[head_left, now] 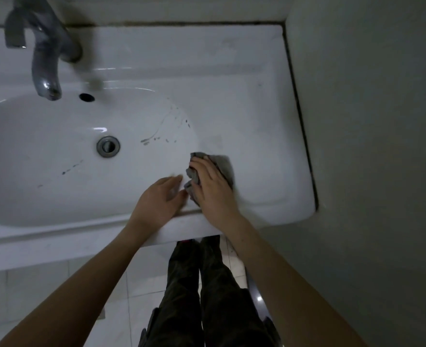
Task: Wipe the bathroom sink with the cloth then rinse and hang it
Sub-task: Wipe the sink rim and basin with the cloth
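A white ceramic sink (244,101) fills the upper view, its oval basin on the left with dark streaks and spots on the inner wall. A crumpled grey cloth (223,165) lies on the flat right rim, near the front edge. My right hand (210,186) presses flat on the cloth, fingers spread over it. My left hand (160,200) rests just left of it on the front rim, fingers blurred and touching the cloth's edge; whether it grips the cloth I cannot tell.
A metal tap (43,51) arches over the basin at the back left, above the overflow hole (86,97) and the drain (108,146). A grey wall (382,121) borders the sink on the right. Tiled floor and my legs (207,284) show below.
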Tool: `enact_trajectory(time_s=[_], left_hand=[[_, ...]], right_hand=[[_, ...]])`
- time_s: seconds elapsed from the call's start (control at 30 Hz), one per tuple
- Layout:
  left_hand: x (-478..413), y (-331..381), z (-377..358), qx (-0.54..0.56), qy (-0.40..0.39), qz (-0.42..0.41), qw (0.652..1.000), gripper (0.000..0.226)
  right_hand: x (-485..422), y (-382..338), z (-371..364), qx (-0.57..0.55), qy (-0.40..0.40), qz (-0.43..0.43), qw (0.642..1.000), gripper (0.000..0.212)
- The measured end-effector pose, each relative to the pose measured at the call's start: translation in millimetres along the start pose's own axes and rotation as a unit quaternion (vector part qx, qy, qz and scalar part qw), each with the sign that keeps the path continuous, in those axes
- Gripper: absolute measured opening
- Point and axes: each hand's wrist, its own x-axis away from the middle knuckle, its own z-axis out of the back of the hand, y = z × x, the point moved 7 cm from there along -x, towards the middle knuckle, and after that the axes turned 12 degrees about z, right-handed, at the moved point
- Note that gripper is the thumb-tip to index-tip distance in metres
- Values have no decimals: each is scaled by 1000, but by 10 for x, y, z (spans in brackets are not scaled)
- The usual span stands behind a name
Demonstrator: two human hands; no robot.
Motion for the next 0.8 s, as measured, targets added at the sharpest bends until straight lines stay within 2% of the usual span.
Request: enact_trajectory(time_s=[0.1,0.27,0.33,0.5,0.63,0.8], left_hand=[[0,-11,9,-2,0,-3,1000,53],[-11,-13,12,13,-5,0,1000,52],[-27,-20,-5,13,-4,-1,1000,53],[-49,-22,-33,10,14,-13,1000,53],[-85,-37,-46,3,23,-21,1000,64],[-77,-31,-56,-7,20,-17,1000,56]], right_hand=[[82,206,151,-3,-1,7,1000,44],[388,855,807,41,75,-86,993,32],[421,906,890,60,56,-98,992,44],[-54,950,760,100,110,-156,976,68],[-946,707,475,133,72,-48,987,55],[-1543,288,69,98,31,109,989,40]])
